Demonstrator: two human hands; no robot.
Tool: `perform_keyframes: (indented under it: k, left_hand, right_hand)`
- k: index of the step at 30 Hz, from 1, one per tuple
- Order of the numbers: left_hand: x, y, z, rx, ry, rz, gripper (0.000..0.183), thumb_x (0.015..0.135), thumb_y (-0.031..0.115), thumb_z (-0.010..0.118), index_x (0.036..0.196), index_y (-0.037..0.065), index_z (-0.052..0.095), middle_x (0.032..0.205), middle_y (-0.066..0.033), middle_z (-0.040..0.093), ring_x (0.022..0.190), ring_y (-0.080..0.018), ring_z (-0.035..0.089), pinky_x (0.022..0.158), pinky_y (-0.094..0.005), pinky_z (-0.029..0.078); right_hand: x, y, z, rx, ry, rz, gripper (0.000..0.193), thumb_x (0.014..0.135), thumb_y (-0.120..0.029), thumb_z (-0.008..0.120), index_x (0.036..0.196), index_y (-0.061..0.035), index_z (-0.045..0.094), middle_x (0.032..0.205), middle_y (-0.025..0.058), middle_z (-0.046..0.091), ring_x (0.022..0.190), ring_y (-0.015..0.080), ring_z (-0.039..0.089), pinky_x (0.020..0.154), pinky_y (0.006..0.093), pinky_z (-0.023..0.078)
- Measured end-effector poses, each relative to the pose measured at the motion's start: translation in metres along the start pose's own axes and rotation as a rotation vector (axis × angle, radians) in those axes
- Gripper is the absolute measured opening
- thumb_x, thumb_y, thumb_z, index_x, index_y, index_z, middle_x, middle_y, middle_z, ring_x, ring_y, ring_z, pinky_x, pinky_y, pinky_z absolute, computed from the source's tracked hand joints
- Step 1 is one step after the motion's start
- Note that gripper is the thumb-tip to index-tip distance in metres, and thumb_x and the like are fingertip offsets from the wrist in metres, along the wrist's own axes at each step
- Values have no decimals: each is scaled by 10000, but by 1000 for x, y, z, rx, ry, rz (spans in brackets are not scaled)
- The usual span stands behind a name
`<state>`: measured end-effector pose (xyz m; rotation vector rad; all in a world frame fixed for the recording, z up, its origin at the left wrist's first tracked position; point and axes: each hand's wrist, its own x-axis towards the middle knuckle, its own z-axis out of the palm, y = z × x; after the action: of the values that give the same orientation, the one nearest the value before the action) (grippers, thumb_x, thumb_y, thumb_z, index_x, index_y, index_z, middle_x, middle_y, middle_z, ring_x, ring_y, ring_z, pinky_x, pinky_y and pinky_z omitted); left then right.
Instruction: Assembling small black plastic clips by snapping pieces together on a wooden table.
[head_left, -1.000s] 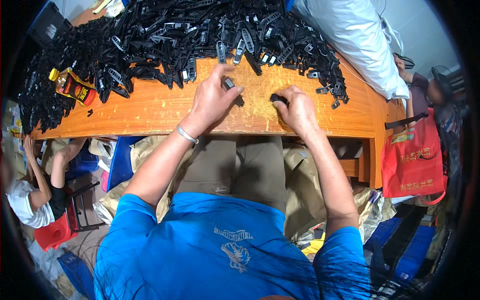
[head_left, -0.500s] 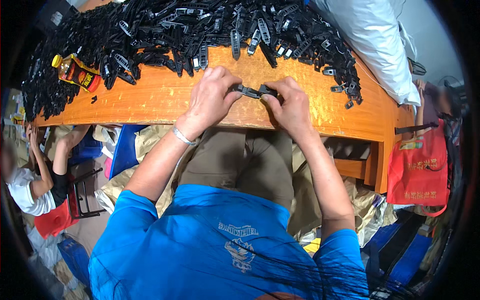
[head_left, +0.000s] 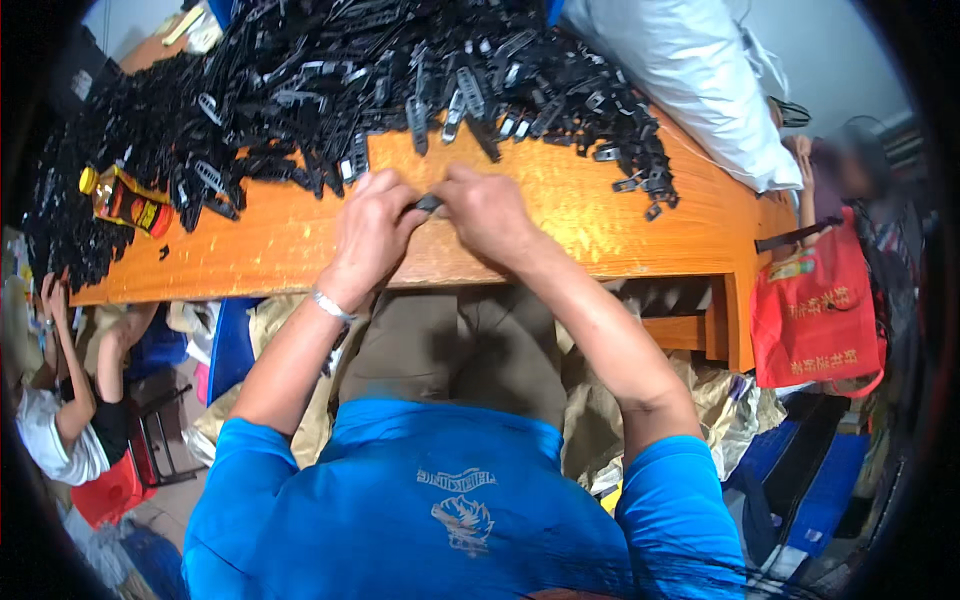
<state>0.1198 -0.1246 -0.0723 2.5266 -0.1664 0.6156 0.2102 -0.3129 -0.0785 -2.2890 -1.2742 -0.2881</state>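
My left hand [head_left: 371, 228] and right hand [head_left: 488, 216] both pinch one dark piece [head_left: 429, 203] between them. Beyond them lies one heap of black parts [head_left: 330, 92], too many to count; left of them, one bottle [head_left: 132, 206].

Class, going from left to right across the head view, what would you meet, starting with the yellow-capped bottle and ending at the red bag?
Yellow-capped bottle → left hand → small dark part → right hand → red bag.
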Motion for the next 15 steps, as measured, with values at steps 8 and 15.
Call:
perform_keyframes:
  k: [8, 15]
  left_hand:
    - [-77, -39, -155, 251, -351, -296, 241, 834, 51, 815, 1062, 20, 746, 1014, -144, 703, 1026, -365, 671, 907, -439, 537]
    - [-20, -8, -107, 135, -69, -213, 327, 938, 168, 786, 1228, 23, 743, 1026, -156, 750, 946, -316, 737, 860, -402, 570]
  right_hand:
    - [-45, 32, -42, 5, 83, 135, 145, 921, -173, 757, 1050, -113, 787, 1086, 93, 723, 937, 349, 735, 808, 440, 608]
    - [-66, 134, -108, -515, 139, 707, 281, 968, -285, 736, 1187, -115, 782, 1168, 190, 687, 971, 439, 735, 881, 536, 589]
